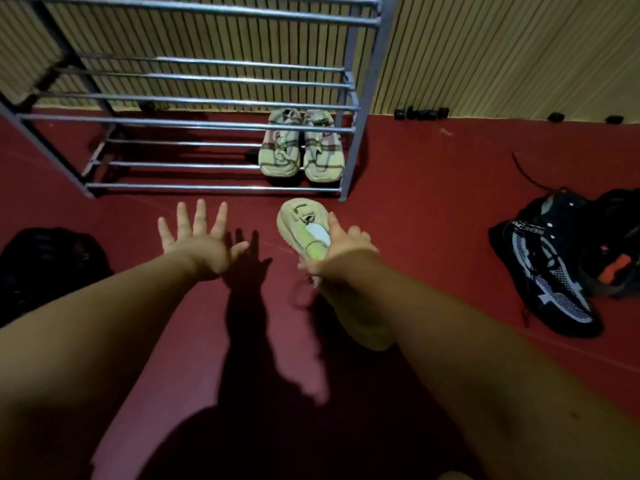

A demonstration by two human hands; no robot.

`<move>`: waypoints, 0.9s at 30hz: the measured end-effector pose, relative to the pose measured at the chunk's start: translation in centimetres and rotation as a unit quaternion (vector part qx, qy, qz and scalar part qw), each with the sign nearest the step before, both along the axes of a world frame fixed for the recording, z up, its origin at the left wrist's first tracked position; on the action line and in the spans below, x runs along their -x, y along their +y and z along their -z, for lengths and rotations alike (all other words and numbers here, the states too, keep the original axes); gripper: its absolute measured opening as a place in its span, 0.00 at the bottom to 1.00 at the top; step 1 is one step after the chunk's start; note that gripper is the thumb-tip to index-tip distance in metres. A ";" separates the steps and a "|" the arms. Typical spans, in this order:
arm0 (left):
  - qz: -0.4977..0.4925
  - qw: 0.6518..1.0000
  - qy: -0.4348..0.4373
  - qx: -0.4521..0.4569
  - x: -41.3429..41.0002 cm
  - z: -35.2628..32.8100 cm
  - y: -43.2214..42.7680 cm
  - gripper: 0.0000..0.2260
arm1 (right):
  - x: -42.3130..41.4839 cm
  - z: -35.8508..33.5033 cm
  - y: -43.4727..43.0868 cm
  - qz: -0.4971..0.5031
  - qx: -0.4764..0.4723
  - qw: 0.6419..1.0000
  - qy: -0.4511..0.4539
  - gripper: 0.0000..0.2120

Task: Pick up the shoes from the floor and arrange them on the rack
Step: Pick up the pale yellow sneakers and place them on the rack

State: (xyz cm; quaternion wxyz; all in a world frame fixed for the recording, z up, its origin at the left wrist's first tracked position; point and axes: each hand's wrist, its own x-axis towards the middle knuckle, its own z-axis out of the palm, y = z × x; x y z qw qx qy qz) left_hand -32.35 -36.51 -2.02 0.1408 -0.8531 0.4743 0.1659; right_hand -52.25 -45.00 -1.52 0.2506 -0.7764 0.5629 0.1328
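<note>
Under R hand (341,249), beige shoe (304,225) gripped.

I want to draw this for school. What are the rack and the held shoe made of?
The rack looks like grey metal tubing: thin round bars with a dull shine. The shoe in the right hand seems soft, matte, pale yellow-green fabric, but blur hides any weave.

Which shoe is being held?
The pale yellow shoe pointing at the rack, gripped by the right hand. The striped pair sits on it; black shoes lie on the floor.
</note>
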 end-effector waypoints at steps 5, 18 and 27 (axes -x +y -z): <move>-0.062 0.997 0.045 0.007 -1.8 0.9 2.4 0.34 | -4.0 3.3 5.7 -0.025 -0.029 0.999 0.001 0.54; -0.062 0.980 0.190 0.000 3.0 6.0 5.2 0.35 | -1.5 8.0 6.7 -0.120 0.066 0.989 -0.056 0.32; -0.095 0.952 0.290 0.022 9.1 6.6 5.2 0.39 | 5.9 9.9 2.9 0.119 0.038 0.990 -0.069 0.32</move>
